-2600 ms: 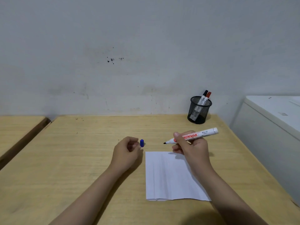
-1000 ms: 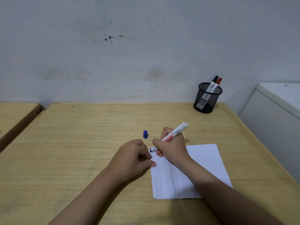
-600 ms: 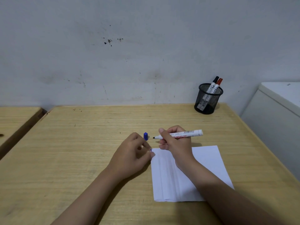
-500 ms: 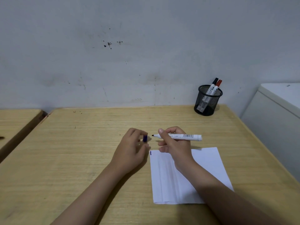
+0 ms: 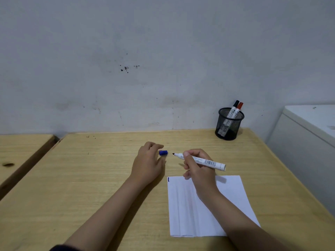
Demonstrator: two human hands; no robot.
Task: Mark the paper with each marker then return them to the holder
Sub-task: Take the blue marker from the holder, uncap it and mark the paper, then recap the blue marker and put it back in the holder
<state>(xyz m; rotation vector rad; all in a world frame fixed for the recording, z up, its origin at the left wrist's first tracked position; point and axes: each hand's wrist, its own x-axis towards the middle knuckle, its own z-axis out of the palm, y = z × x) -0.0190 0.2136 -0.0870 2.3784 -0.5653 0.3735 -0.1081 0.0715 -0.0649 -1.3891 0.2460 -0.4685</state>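
My right hand (image 5: 198, 166) grips an uncapped white marker (image 5: 208, 162), held level above the table with its dark tip pointing left. Just left of that tip, my left hand (image 5: 148, 160) pinches the small blue cap (image 5: 163, 152) between thumb and fingers, its open end facing the tip across a small gap. A folded white paper (image 5: 190, 211) lies below my right hand and bears a short blue mark (image 5: 168, 179) at its top left corner. At the table's back right stands the black mesh holder (image 5: 228, 125) with a black-capped marker (image 5: 233, 110) and a red-capped marker (image 5: 238, 109).
The wooden table (image 5: 90, 178) ends at a grey wall. A second wooden table (image 5: 18, 151) sits to the left across a narrow gap. A white cabinet (image 5: 308, 138) stands close against the table's right edge.
My right hand marked the paper's top left corner, then lifted the marker and turned it level. My left hand left the paper and picked up the blue cap from the table.
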